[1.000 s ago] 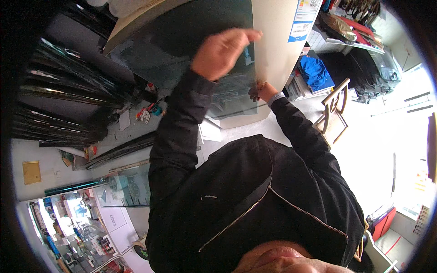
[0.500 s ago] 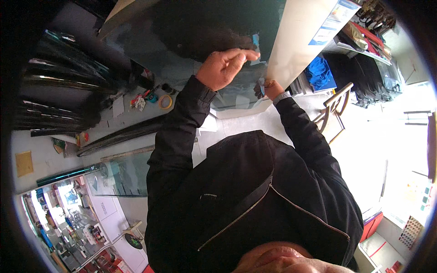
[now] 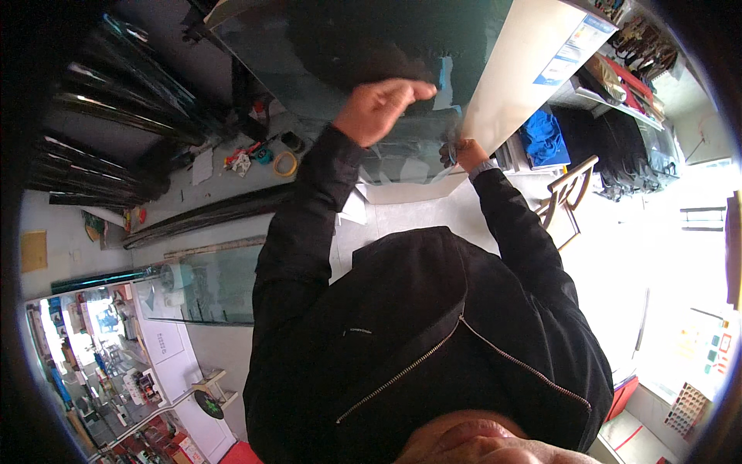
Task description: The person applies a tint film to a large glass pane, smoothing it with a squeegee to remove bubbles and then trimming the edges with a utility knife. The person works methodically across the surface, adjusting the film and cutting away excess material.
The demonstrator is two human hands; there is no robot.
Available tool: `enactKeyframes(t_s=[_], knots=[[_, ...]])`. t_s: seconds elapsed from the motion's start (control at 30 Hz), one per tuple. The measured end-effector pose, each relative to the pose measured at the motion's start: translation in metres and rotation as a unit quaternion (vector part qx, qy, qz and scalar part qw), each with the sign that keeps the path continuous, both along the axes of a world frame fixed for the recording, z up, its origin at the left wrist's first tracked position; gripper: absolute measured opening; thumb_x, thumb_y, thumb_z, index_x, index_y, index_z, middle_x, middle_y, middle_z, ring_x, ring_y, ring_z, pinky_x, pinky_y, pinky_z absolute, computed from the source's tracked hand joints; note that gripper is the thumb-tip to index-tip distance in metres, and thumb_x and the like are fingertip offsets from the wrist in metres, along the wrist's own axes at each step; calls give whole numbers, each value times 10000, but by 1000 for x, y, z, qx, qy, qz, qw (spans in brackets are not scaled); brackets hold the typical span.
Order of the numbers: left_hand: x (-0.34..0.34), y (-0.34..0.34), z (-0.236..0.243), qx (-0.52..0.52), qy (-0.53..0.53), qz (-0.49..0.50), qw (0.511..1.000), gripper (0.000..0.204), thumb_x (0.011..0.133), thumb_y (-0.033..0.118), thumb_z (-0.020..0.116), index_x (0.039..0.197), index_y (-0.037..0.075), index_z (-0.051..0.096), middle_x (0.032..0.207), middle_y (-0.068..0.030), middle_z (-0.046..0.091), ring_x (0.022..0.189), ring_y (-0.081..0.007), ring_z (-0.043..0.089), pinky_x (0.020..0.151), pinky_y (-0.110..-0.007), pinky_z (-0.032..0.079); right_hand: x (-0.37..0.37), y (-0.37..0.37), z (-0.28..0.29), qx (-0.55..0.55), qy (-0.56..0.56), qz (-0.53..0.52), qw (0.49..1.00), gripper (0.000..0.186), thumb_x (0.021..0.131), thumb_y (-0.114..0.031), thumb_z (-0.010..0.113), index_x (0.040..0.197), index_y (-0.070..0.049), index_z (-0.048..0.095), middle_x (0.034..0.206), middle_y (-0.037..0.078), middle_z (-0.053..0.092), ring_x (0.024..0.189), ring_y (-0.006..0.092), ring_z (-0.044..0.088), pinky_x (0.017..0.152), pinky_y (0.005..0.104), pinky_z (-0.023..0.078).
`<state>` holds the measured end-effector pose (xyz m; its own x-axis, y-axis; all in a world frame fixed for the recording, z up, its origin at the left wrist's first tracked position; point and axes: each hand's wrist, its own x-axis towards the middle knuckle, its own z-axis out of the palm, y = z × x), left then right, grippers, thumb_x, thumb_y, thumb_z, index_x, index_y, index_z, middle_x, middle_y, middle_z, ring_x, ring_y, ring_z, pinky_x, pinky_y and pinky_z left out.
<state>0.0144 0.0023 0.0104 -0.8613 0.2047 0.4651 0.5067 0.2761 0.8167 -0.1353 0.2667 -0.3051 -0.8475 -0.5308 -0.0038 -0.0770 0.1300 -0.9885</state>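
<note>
A large dark, glossy, see-through sheet (image 3: 348, 54), like tinted film or glass, fills the upper middle and mirrors dark shapes. Over its surface is my left hand (image 3: 379, 110), slightly blurred, its fingers stretched out to the right. I cannot tell whether it touches the sheet. At the sheet's near right corner my right hand (image 3: 468, 155) has its fingers closed on the edge. A pale blue reflection lies beside my left fingertips. The sheet rests over a white panel (image 3: 502, 77), whose bare right part bears a blue-and-white label (image 3: 576, 48).
Dark rolls (image 3: 124, 85) lean at the left, above a grey surface with a tape ring (image 3: 285, 163) and small tools. A blue cloth (image 3: 542, 138) and a wooden chair (image 3: 570, 197) stand right. A glass pane (image 3: 209, 282) lies lower left.
The whole view has shifted a little, with the sheet and panel appearing farther right. My left hand stays above the sheet, now more blurred; my right hand remains at the corner.
</note>
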Motion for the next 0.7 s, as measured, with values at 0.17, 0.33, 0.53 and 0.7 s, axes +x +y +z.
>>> enactKeyframes(t_s=[0.17, 0.33, 0.53, 0.7], knots=[[22, -68, 64, 4, 24, 7, 1000, 416, 1130, 323, 430, 1254, 47, 715, 1291, -148, 720, 1237, -264, 676, 1069, -403, 530, -13, 14, -16, 211, 129, 93, 964, 140, 962, -58, 578, 978, 7, 701, 840, 81, 706, 731, 205, 714, 625, 351, 588], [28, -77, 41, 46, -31, -10, 998, 406, 1124, 314, 448, 1219, 40, 732, 1260, -140, 735, 1216, -248, 687, 1065, -391, 529, -8, 10, -10, -8, -51, 92, 994, 180, 1019, -102, 548, 1043, 11, 686, 900, 127, 726, 755, 254, 721, 617, 380, 593], [34, -84, -6, 64, -38, 0, 997, 384, 1113, 297, 469, 1171, 49, 757, 1232, -134, 749, 1193, -247, 696, 1049, -392, 535, 6, 6, 17, -35, -81, 37, 995, 200, 1021, -137, 577, 1134, -7, 678, 949, 171, 733, 766, 290, 711, 641, 441, 588], [38, -92, -38, 65, -66, 7, 996, 391, 1115, 293, 466, 1153, 43, 763, 1220, -137, 752, 1183, -248, 700, 1040, -388, 541, -1, 14, 19, 211, 244, 116, 939, 214, 971, -94, 622, 1159, -15, 689, 969, 122, 746, 810, 258, 715, 667, 431, 587]])
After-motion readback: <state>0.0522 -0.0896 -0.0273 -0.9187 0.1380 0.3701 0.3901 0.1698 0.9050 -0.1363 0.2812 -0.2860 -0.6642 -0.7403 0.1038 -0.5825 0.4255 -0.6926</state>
